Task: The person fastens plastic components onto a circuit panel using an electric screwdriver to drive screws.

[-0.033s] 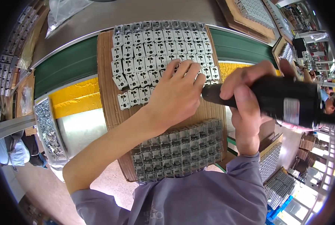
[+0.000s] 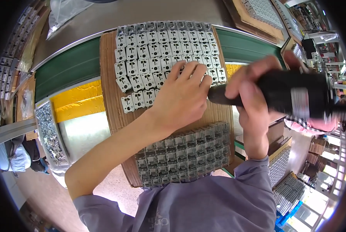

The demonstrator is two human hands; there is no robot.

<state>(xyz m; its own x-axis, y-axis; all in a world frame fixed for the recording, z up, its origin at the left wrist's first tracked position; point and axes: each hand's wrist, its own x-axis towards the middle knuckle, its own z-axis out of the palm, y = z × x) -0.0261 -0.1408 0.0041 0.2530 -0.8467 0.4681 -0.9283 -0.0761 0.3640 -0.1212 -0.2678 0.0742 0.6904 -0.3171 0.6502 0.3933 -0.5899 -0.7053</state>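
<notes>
A brown board (image 2: 108, 77) carries rows of pale grey socket plates (image 2: 153, 46) at its far end and a block of darker grey parts (image 2: 184, 154) at its near end. My left hand (image 2: 180, 98) lies flat with fingers spread on the nearest rows of plates, covering some of them. My right hand (image 2: 252, 106) grips a black electric screwdriver (image 2: 293, 98) held sideways. Its tip points left and ends right beside my left fingertips.
The board lies across a green conveyor belt (image 2: 68, 71) with a yellow strip (image 2: 78, 102) beside it. A metal tray of small screws (image 2: 49, 131) sits at the left. More boards of parts (image 2: 258, 11) lie at the far right, and a plastic bag (image 2: 64, 11) at the far left.
</notes>
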